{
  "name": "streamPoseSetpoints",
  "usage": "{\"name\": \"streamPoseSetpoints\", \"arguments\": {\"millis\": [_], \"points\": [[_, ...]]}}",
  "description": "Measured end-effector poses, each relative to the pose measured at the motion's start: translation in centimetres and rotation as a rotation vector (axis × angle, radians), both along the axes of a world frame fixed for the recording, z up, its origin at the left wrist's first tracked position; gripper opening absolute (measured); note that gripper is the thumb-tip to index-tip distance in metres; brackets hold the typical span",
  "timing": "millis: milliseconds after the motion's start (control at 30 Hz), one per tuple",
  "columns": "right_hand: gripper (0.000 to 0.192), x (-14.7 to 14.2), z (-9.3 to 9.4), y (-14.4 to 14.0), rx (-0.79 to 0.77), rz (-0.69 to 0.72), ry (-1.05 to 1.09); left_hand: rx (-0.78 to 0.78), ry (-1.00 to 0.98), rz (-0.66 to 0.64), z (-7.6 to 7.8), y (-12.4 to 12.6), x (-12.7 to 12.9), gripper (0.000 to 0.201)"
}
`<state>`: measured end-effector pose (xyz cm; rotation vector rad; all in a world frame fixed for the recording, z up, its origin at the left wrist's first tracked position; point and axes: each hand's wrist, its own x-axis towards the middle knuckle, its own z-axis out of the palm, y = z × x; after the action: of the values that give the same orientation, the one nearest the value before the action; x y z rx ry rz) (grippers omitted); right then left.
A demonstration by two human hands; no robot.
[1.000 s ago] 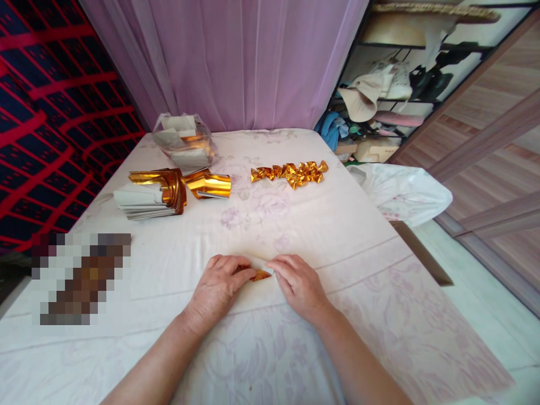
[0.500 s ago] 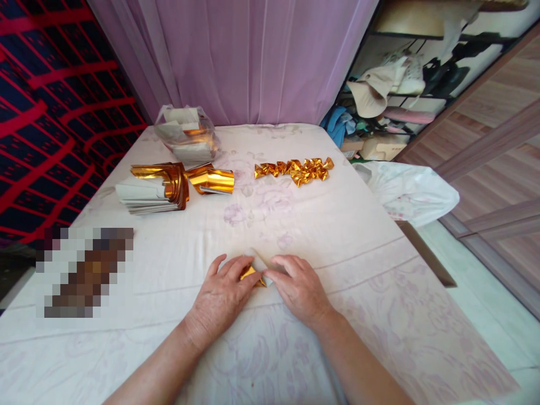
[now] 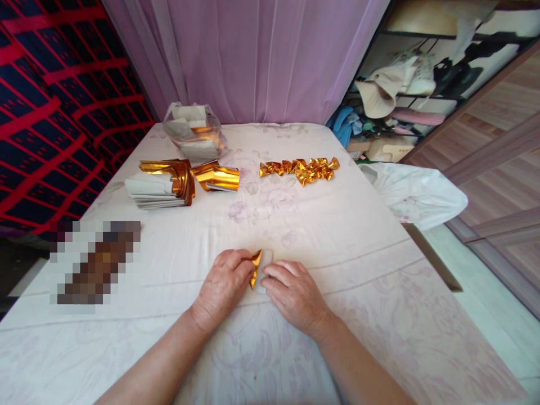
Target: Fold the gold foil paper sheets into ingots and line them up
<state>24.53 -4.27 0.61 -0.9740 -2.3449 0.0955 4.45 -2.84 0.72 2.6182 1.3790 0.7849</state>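
- Both hands work one gold sheet near the front edge of the table; the left hand pinches its raised gold flap, and the right hand presses fingers flat on its pale side.
- This piece looks half folded.
- A row of folded pieces lies at the far side: that share seems done.
- A stack of sheets and a full bag suggest much is left.
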Motion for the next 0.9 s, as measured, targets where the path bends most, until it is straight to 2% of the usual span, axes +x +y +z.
{"name": "streamPoseSetpoints", "arguments": {"millis": [200, 500, 733, 900], "points": [[0.016, -0.1, -0.2, -0.2, -0.034, 0.044, -0.009, -0.149, -0.022, -0.104, 0.2, -0.5, -0.9, 0.010], [0.013, 0.4, -0.5, 0.1, -0.161, 0.063, 0.034, -0.204, 0.009, -0.056, 0.6, -0.7, -0.8, 0.004], [0.007, -0.3, -0.7, 0.1, -0.291, -0.044, 0.120, -0.277, 0.007, -0.027, 0.7, -1.4, -0.6, 0.008], [0.006, -0.5, -0.5, 0.0, -0.324, -0.056, 0.149, -0.304, -0.015, -0.016, 0.5, -1.8, -0.8, 0.012]]}}
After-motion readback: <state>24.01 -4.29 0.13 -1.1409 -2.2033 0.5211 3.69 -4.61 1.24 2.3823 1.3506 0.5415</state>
